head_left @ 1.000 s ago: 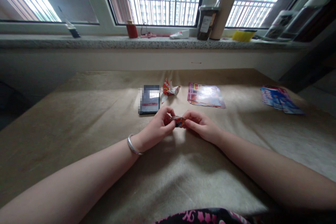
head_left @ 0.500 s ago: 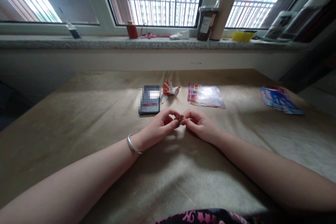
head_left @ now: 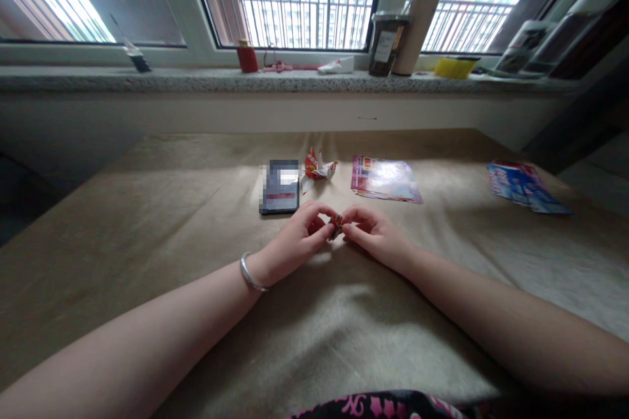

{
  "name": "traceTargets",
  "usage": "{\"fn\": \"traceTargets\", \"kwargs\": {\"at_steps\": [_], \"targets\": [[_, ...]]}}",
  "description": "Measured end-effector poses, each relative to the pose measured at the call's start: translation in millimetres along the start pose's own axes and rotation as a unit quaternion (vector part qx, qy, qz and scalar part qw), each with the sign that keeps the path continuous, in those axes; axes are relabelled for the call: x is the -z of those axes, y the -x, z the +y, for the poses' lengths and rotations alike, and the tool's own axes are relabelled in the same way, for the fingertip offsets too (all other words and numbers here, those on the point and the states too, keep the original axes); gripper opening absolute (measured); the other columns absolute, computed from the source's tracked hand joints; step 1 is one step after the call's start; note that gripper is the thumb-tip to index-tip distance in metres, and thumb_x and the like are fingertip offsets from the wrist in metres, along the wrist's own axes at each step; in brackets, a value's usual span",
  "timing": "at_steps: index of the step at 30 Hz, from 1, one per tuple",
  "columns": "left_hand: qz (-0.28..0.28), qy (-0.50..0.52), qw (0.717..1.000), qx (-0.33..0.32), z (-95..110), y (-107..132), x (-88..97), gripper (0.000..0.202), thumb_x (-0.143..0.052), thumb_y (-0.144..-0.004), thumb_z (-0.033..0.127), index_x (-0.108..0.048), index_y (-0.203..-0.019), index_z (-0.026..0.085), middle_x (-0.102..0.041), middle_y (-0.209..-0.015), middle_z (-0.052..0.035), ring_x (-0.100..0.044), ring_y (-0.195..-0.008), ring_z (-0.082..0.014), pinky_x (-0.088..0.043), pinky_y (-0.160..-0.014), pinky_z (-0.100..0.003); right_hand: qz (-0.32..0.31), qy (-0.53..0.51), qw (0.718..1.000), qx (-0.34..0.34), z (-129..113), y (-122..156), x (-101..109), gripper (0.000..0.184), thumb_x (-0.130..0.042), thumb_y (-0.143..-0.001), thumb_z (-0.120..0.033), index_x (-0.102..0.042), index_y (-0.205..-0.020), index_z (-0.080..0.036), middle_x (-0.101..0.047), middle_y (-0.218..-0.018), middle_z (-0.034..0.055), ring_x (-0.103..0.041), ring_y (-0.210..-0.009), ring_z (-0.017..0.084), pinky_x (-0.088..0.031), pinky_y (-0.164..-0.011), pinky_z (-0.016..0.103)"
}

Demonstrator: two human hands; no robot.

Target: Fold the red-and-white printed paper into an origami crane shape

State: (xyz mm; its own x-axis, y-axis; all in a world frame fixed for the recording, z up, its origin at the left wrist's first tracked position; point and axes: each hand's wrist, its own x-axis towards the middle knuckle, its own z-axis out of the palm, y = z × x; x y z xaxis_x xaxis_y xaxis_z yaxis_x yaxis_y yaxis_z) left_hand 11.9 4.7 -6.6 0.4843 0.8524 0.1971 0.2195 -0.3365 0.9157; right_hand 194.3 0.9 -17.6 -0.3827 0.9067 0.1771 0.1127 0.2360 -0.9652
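A small piece of folded printed paper [head_left: 336,227], red, dark and pale in colour, is pinched between both hands just above the table. My left hand [head_left: 305,234], with a silver bangle at the wrist, grips it from the left between thumb and fingers. From the right, my right hand [head_left: 372,230] holds its other side with thumb and forefinger close together. Fingertips cover much of the paper, so its exact shape is hard to make out. Just beyond the hands stands a red and white folded paper bird [head_left: 319,169].
A dark flat device [head_left: 281,193], partly blurred out, lies left of the bird. Stacks of printed leaflets [head_left: 386,179] and blue leaflets [head_left: 525,188] lie to the right on the cloth-covered table [head_left: 314,340]. Jars and small items line the stone windowsill [head_left: 304,83].
Both hands stay in nearly the same place, with small finger movements. The paper piece has turned slightly, showing more red, and my right fingers have shifted a little left.
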Motion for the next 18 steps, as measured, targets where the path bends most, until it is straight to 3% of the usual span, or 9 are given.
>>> {"fn": "traceTargets", "kwargs": {"at_steps": [7, 13, 18], "targets": [[0.005, 0.012, 1.000, 0.026, 0.4, -0.9, -2.2, 0.016, -0.056, -0.082, 0.029, -0.051, -0.091, 0.016, -0.058, -0.078, 0.0000, -0.055, -0.068, -0.0112, -0.044, -0.062, -0.022, 0.013, 0.041, 0.998, 0.047, -2.7, 3.1, -2.6, 0.016, -0.062, -0.077, -0.032, -0.057, -0.083, -0.018, -0.061, -0.080, 0.0023, -0.060, -0.069, 0.013, -0.050, -0.060, 0.025], [0.009, -0.071, 0.997, -0.001, -4.3, 0.1, -1.2, 0.020, -0.056, -0.083, 0.034, -0.055, -0.079, 0.015, -0.056, -0.075, -0.0004, -0.051, -0.068, -0.0114, -0.042, -0.061, -0.023, 0.038, 0.082, 0.994, 0.054, -0.9, 2.6, -3.4, 0.010, -0.061, -0.078, -0.027, -0.061, -0.082, -0.017, -0.065, -0.076, 0.0023, -0.061, -0.067, 0.012, -0.049, -0.058, 0.024], [0.018, -0.072, 0.997, -0.008, -3.2, 0.2, 0.0, 0.023, -0.059, -0.081, 0.035, -0.057, -0.075, 0.014, -0.053, -0.080, -0.0015, -0.050, -0.066, -0.0105, -0.041, -0.056, -0.021, 0.055, 0.104, 0.992, 0.046, -3.7, 2.6, -2.1, 0.012, -0.060, -0.080, -0.028, -0.063, -0.077, -0.017, -0.066, -0.073, 0.0020, -0.061, -0.064, 0.012, -0.048, -0.056, 0.023]]}}
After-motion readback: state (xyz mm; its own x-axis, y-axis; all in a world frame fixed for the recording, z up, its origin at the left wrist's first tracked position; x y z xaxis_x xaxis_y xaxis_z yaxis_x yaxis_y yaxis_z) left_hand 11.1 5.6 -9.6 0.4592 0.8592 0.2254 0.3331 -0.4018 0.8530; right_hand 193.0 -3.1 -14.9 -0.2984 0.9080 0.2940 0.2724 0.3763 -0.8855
